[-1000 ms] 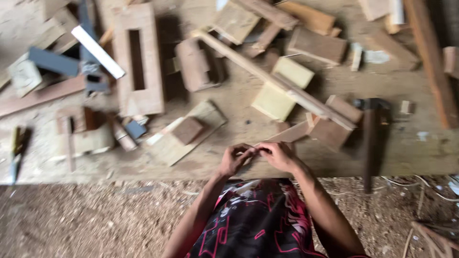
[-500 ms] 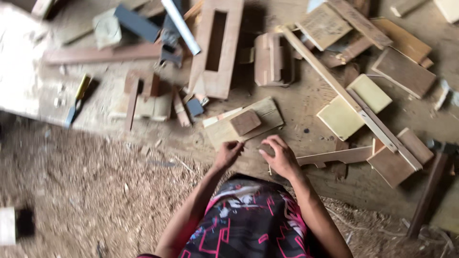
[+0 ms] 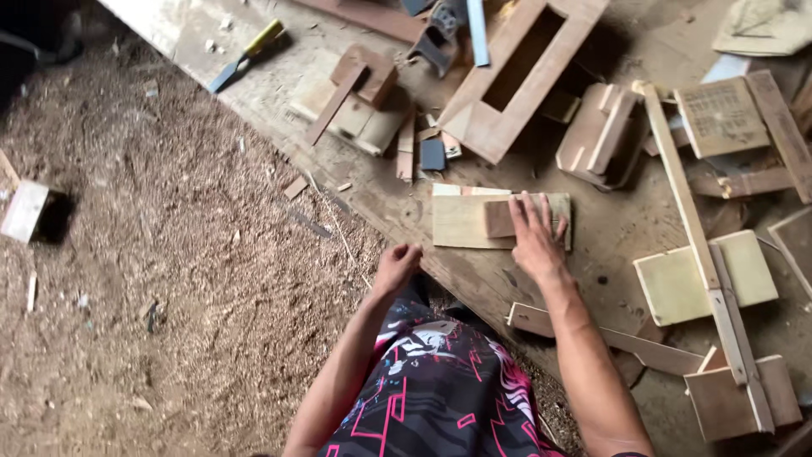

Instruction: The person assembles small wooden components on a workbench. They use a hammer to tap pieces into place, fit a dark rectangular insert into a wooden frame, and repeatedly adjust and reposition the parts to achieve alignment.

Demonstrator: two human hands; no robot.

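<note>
Nearest us, our left hand hangs loosely curled and empty at the surface edge, sawdust floor open just beside it. Our right hand lies flat, fingers spread, pressing on the small brown block, which sits atop the pale flat board near that edge. Beyond, scraps crowd in: a long wooden strip to the right, a slotted wooden frame farther off, and a yellow-handled chisel at the far edge.
</note>
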